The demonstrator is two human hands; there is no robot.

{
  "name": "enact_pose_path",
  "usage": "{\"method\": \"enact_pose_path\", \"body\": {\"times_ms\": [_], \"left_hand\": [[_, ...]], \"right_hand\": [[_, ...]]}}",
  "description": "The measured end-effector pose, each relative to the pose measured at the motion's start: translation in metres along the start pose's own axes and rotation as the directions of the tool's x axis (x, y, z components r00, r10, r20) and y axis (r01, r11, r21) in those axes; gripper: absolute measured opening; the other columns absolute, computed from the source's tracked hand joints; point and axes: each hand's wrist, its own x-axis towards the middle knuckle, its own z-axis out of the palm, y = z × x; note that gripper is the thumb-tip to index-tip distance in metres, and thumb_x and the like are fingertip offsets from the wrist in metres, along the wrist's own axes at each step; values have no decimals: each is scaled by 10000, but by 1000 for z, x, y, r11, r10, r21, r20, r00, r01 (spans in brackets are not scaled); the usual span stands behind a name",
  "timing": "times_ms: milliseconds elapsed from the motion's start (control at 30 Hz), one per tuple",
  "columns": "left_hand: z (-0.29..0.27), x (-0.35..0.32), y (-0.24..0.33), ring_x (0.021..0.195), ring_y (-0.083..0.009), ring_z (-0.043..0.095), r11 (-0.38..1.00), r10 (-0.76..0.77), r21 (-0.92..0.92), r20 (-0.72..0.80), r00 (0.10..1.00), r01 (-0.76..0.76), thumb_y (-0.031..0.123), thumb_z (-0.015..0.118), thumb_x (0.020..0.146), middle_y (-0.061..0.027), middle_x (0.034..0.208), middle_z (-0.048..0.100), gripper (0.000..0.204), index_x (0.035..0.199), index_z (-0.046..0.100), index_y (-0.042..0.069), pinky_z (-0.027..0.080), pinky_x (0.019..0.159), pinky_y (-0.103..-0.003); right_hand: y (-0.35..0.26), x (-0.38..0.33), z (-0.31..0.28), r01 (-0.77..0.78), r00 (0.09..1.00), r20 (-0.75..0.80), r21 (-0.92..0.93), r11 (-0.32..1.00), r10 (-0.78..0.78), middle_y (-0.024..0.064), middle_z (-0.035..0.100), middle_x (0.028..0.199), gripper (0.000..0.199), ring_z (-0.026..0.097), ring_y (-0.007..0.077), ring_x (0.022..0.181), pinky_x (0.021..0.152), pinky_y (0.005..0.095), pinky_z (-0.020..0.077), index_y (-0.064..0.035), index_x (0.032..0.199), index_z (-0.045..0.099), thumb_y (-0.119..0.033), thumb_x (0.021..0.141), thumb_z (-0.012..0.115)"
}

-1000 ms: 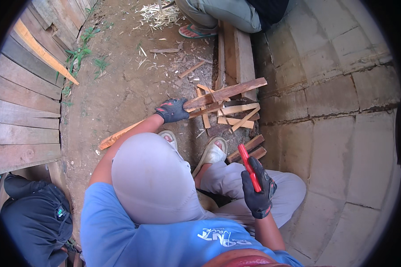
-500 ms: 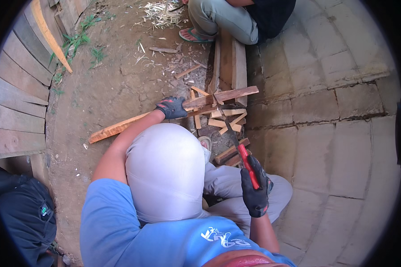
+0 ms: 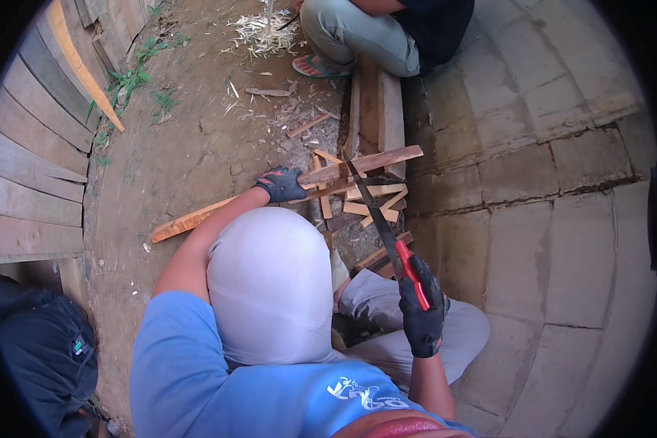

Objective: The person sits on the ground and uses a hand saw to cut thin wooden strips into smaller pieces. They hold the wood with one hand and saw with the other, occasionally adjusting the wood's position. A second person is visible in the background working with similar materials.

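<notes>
My left hand (image 3: 281, 184), in a black and red work glove, is closed around the near end of a reddish wooden strip (image 3: 387, 158). A longer, pale-edged wooden strip (image 3: 186, 223) runs under that hand and forearm, out to the left. My right hand (image 3: 423, 310), gloved in black, is wrapped around the red handle of a handsaw (image 3: 378, 213). The saw's dark blade slants up and left, its tip lying at the reddish strip, just right of my left hand. Whether the teeth touch the wood is hard to tell.
Short cut wood pieces (image 3: 372, 212) lie beneath the strip. A long timber beam (image 3: 392, 109) leads away to a crouching person (image 3: 365, 33) beside pale shavings (image 3: 265, 34). Stone paving (image 3: 518, 248) spreads right; a plank wall (image 3: 33, 182) and dark bag-like cloth bundle (image 3: 44, 350) are left.
The saw has shifted slightly, its tip now reaching a little farther past the strip. My foot below the wood has drawn back toward me. My left hand keeps its hold.
</notes>
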Motion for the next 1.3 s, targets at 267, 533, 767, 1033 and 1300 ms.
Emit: {"method": "enact_pose_path", "body": {"times_ms": [267, 533, 767, 1033, 1300], "left_hand": [[10, 12, -13, 1037, -438, 740, 997, 68, 26, -7, 998, -68, 482, 683, 807, -279, 1088, 754, 566, 1122, 725, 13, 573, 911, -512], [6, 9, -8, 1079, -429, 732, 997, 33, 77, 2, 999, -33, 482, 673, 825, -260, 1145, 752, 566, 1180, 720, 44, 566, 931, -502], [3, -13, 31, 1115, -435, 730, 974, -162, 139, -120, 979, 179, 515, 671, 888, -252, 1177, 756, 599, 1316, 693, 97, 577, 964, -523], [15, -7, 21, 1039, -428, 749, 968, -135, 184, -199, 971, 172, 579, 662, 902, -221, 1117, 775, 546, 1196, 752, 127, 595, 903, -543], [21, -3, 15, 1050, -420, 749, 981, -112, 132, -214, 970, 142, 507, 694, 861, -220, 1117, 776, 508, 1189, 767, 126, 596, 922, -528]], "right_hand": [[9, 12, -7, 161, 986, 47, -75, 984, -158, 67, 722, 969, 434, 629, 126, 735, 669, 303, 518, -62, 1430, 683, -142, 1005, 728], [24, 14, -11, 84, 995, 49, 28, 996, -85, 152, 748, 1160, 423, 705, 266, 984, 858, 395, 567, -80, 1409, 694, -160, 994, 727], [29, 22, -22, 223, 975, -21, -1, 975, -223, 175, 765, 1270, 386, 759, 328, 1151, 953, 411, 598, -94, 1359, 728, -143, 977, 746], [19, 18, -14, 252, 968, -12, -20, 968, -252, 172, 770, 1240, 393, 771, 329, 1084, 935, 409, 599, -101, 1368, 725, -125, 976, 745], [-4, 19, -17, 148, 988, 62, -58, 987, -145, 177, 740, 1314, 383, 730, 334, 1182, 994, 426, 565, -72, 1402, 691, -167, 1031, 687]]}}
